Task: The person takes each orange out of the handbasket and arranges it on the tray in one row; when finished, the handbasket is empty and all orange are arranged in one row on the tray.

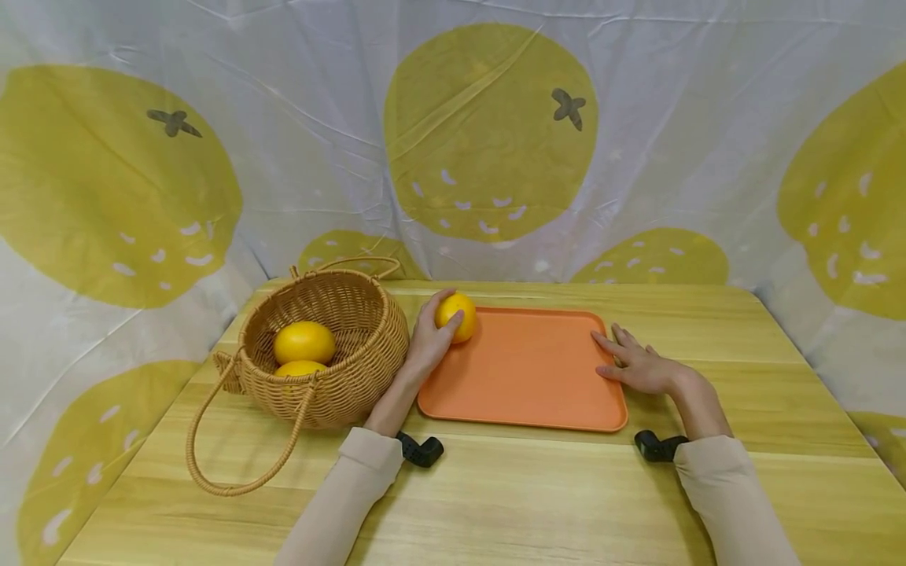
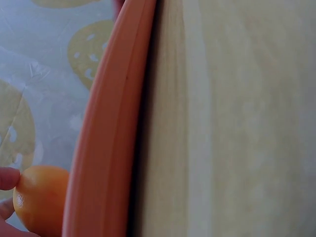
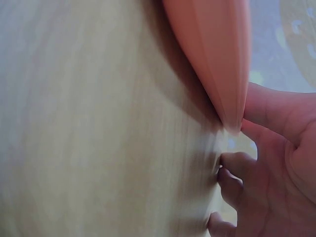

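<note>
My left hand [image 1: 430,336] grips an orange [image 1: 462,316] at the back left corner of a flat, salmon-coloured tray [image 1: 531,369]. In the left wrist view, the orange [image 2: 42,200] shows beyond the tray's side [image 2: 106,133], with fingertips against its skin. My right hand [image 1: 640,368] rests at the tray's right edge, fingers spread. Its thumb and index finger lie over the rim. The right wrist view has the thumb [image 3: 276,108] against the tray's corner [image 3: 217,54] and the other fingertips down at the tabletop. A wicker basket [image 1: 368,369] beside my left forearm holds yellow-orange fruit [image 1: 304,343].
The basket's front handle [image 1: 201,460] hangs down over the wooden table [image 1: 538,503]; its other handle [image 1: 388,263] leans toward the back. A fruit-printed cloth [image 1: 658,157] hangs behind the table and at both sides. Black wrist devices [image 1: 422,451] sit at both cuffs.
</note>
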`<action>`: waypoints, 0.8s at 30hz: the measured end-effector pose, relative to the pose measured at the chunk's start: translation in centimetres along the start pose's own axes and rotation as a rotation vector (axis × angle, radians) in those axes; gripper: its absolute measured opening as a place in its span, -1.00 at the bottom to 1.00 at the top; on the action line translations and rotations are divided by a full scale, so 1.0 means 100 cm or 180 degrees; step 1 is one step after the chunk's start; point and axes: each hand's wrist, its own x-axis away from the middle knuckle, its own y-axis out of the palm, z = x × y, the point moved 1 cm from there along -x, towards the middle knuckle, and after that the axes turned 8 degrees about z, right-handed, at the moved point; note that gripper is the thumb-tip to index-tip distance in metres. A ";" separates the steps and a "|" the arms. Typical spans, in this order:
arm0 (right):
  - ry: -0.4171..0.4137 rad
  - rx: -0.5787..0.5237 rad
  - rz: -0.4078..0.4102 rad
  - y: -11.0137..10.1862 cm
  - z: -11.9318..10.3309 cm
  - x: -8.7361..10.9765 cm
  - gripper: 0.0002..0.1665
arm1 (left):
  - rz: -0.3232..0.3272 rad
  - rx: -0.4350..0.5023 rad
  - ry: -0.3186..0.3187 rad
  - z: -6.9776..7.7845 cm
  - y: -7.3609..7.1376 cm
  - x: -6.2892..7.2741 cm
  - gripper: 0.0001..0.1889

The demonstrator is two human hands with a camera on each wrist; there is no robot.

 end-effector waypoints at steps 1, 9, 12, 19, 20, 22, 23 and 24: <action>0.0006 0.0019 -0.0006 0.000 0.000 0.000 -0.01 | 0.0004 -0.0002 0.0002 0.000 0.000 0.000 -0.49; 0.0023 0.0063 -0.0010 -0.001 -0.001 -0.001 -0.02 | 0.0011 -0.0011 -0.0010 0.001 0.000 0.000 -0.49; 0.0001 0.0034 0.0006 0.000 0.001 -0.002 -0.01 | 0.0013 0.0003 -0.0011 0.001 0.000 0.000 -0.49; -0.0084 -0.0072 0.0039 0.002 0.007 -0.003 0.00 | 0.0031 0.0009 -0.0068 0.000 0.000 0.000 -0.49; -0.0069 -0.0064 0.0036 0.002 0.007 -0.004 0.01 | 0.0036 0.0014 -0.0071 0.000 0.000 0.000 -0.49; -0.0029 -0.0014 0.0031 0.002 0.010 -0.005 0.03 | 0.0044 0.0014 -0.0073 0.000 0.001 0.000 -0.49; 0.0000 0.0020 0.0026 0.002 0.008 -0.005 0.03 | 0.0046 0.0016 -0.0071 0.000 0.001 0.000 -0.49; 0.0014 0.0016 0.0015 0.001 0.007 -0.004 0.02 | 0.0045 0.0013 -0.0068 0.000 0.001 0.000 -0.49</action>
